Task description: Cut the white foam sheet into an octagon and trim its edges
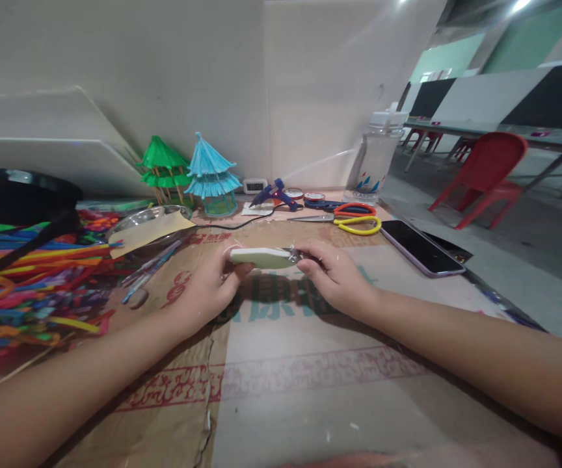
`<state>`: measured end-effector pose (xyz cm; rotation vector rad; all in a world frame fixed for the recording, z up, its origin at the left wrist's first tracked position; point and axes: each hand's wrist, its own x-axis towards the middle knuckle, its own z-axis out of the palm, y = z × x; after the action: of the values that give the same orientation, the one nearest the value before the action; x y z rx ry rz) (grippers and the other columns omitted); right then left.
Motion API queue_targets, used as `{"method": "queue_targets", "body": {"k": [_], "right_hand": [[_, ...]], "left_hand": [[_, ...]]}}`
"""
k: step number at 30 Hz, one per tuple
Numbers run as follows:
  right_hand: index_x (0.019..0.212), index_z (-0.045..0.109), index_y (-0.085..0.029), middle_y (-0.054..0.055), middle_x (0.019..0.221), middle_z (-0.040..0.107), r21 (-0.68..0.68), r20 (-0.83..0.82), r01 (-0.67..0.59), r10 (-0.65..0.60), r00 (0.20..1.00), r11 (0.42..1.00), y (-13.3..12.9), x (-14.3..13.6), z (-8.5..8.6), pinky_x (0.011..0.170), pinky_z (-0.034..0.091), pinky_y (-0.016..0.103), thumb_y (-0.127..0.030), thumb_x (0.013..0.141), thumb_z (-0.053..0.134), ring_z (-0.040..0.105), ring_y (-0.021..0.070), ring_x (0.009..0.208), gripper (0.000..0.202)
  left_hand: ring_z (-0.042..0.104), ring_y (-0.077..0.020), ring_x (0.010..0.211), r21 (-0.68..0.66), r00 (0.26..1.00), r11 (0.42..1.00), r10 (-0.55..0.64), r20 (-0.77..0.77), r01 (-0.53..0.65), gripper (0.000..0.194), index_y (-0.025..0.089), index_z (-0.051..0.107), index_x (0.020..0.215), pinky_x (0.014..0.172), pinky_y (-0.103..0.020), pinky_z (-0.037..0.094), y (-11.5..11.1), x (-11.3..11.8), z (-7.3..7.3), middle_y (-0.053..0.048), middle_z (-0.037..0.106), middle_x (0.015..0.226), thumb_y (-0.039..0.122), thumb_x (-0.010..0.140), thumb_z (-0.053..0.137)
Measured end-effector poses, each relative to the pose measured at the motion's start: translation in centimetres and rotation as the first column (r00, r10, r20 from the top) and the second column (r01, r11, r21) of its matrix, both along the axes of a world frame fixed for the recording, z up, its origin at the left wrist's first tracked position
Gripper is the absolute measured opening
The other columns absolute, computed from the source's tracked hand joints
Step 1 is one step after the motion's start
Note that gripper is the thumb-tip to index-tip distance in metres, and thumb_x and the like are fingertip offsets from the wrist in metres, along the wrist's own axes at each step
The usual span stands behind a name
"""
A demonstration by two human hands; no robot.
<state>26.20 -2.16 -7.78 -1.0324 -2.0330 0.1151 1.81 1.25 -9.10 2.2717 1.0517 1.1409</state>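
My left hand (207, 286) is closed on the left end of a flat, pale green and white piece (261, 259), thumb below its near edge. The piece is held level, a little above the cardboard, and looks like a thick foam disc. At its right end my right hand (339, 279) pinches a small silvery metal thing (293, 255) between thumb and fingers. That metal thing touches the edge of the piece; its kind cannot be made out. Thin white shavings stick out around both hands, and a few lie on the cardboard (271, 416).
Colourful pipe cleaners (27, 286) heap up at left beside a metal bowl (149, 218). Behind stand a green model pavilion (164, 159), a blue one (213, 175), and a glue gun (276, 194). Scissors (354, 220), a bottle (373, 159) and a phone (422, 248) lie or stand right.
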Motion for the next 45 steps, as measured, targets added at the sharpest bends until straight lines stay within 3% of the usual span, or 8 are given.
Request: {"method": "queue_targets", "body": {"k": [8, 19, 33, 45], "right_hand": [[0.106, 0.066, -0.017, 0.009, 0.095, 0.073, 0.004, -0.006, -0.014, 0.014, 1.000, 1.000, -0.07, 0.03, 0.02, 0.076, 0.052, 0.035, -0.035, 0.098, 0.047, 0.067, 0.0218, 0.086, 0.028], [0.104, 0.067, -0.016, 0.009, 0.094, 0.072, -0.006, -0.006, -0.025, 0.025, 1.000, 1.000, -0.14, -0.05, 0.13, 0.076, 0.052, 0.034, -0.031, 0.097, 0.048, 0.066, 0.0213, 0.085, 0.025], [0.103, 0.068, -0.016, 0.009, 0.092, 0.072, -0.003, 0.019, -0.024, 0.024, 1.000, 1.000, -0.07, 0.01, 0.08, 0.074, 0.050, 0.031, -0.031, 0.097, 0.049, 0.067, 0.0206, 0.084, 0.025], [0.097, 0.070, -0.018, 0.006, 0.090, 0.074, -0.003, -0.049, -0.027, 0.027, 0.998, 1.000, 0.02, -0.16, -0.01, 0.074, 0.051, 0.030, -0.031, 0.097, 0.050, 0.068, 0.0194, 0.085, 0.023]], "left_hand": [[0.059, -0.0181, 0.078, 0.036, 0.999, 0.999, 0.020, -0.034, -0.018, 0.006, 0.022, 0.051, 0.090, 0.070, -0.030, 0.049, -0.15, 0.07, 0.34, -0.001, 0.059, 0.085, 0.028, 0.092, 0.052], [0.063, -0.0200, 0.078, -0.043, 0.999, 0.998, 0.035, -0.029, -0.036, 0.007, 0.021, 0.055, 0.090, 0.069, -0.032, 0.050, -0.36, 0.08, 0.53, -0.001, 0.065, 0.084, 0.028, 0.088, 0.055], [0.058, -0.0170, 0.074, 0.134, 0.997, 0.990, 0.043, -0.068, -0.034, 0.009, 0.020, 0.052, 0.082, 0.067, -0.030, 0.046, -0.35, 0.04, 0.59, -0.001, 0.058, 0.080, 0.025, 0.089, 0.052], [0.060, -0.0191, 0.079, 0.093, 0.996, 0.995, 0.035, -0.077, -0.028, 0.008, 0.020, 0.054, 0.086, 0.072, -0.032, 0.047, -0.13, -0.18, 0.13, -0.003, 0.061, 0.085, 0.026, 0.090, 0.052]]}}
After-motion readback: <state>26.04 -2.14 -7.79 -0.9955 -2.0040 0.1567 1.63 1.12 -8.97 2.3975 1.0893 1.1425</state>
